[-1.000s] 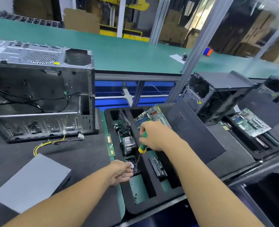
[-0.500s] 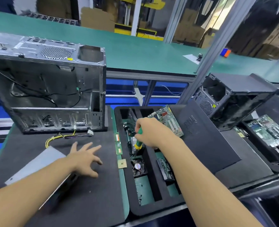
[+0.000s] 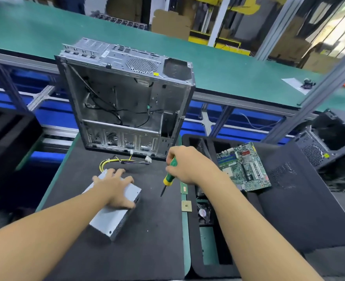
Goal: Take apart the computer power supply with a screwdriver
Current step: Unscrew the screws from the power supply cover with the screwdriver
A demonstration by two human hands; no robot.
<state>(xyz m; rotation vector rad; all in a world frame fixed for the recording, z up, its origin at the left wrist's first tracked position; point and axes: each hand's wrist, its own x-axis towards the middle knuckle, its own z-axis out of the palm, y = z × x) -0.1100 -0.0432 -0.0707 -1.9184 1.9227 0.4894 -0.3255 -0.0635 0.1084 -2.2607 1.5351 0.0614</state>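
The grey metal power supply [image 3: 110, 218] lies on the black mat in front of me, its yellow and black cable bundle [image 3: 116, 161] trailing toward the case. My left hand [image 3: 114, 187] rests on top of it, fingers spread, thumb over its right edge. My right hand [image 3: 187, 165] grips a green and yellow screwdriver [image 3: 168, 175], tip pointing down at the mat just right of the power supply, not touching it.
An emptied silver computer case [image 3: 127, 102] stands open behind the power supply. At right a black foam tray [image 3: 289, 209] holds a motherboard [image 3: 244, 167], a fan and small parts; a CPU chip [image 3: 186, 206] lies on its left rim. Another black case [image 3: 329, 142] is far right.
My left hand moved from the foam tray across the mat onto the power supply. My right hand carried the screwdriver left, out of the tray, to a spot over the mat.
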